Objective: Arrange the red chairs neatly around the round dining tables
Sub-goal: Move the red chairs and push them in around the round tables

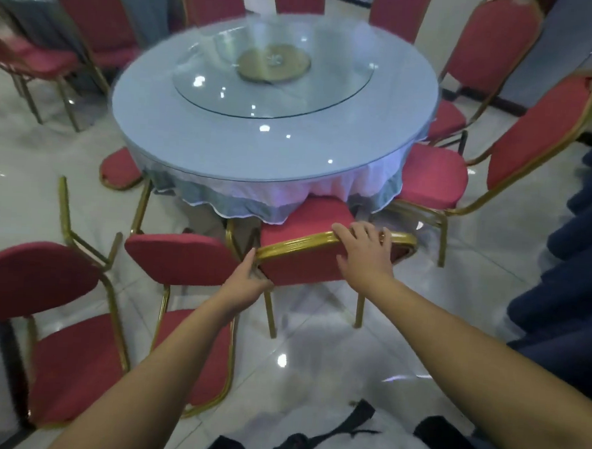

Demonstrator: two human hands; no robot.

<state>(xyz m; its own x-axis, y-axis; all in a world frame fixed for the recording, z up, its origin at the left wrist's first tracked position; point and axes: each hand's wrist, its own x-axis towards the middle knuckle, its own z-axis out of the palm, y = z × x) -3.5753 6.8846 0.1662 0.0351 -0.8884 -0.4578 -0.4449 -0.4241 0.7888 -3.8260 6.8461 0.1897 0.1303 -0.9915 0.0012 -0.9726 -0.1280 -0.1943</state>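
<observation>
- Head view: a round surface (223, 152) stands in the middle of the room. A pale cloth covers it and hangs in folds over its edge, and a glass turning plate (277, 99) lies on its centre.
- The floor (314, 362) is made of glossy pale tiles with bright reflections. A second table (141, 6) with a grey cloth shows at the top left. Dark blue fabric (582, 239) fills the right edge.
- The red chair (302, 269) stands at the near side of the surface. Its seat is partly under the hanging cloth and its back is toward the camera.
- The right grip (365, 255) is on the top rail of this back. Its fingers are curled over the gold frame and it holds the chair.
- The left grip (247, 280) holds the left corner of the same back, with its fingers on the frame.
- A neighbour chair (183, 258) stands just beside it on the left, further out from the surface. Its back is close to the left grip.
- A side chair (430, 180) on the right has its seat touching the cloth.
</observation>
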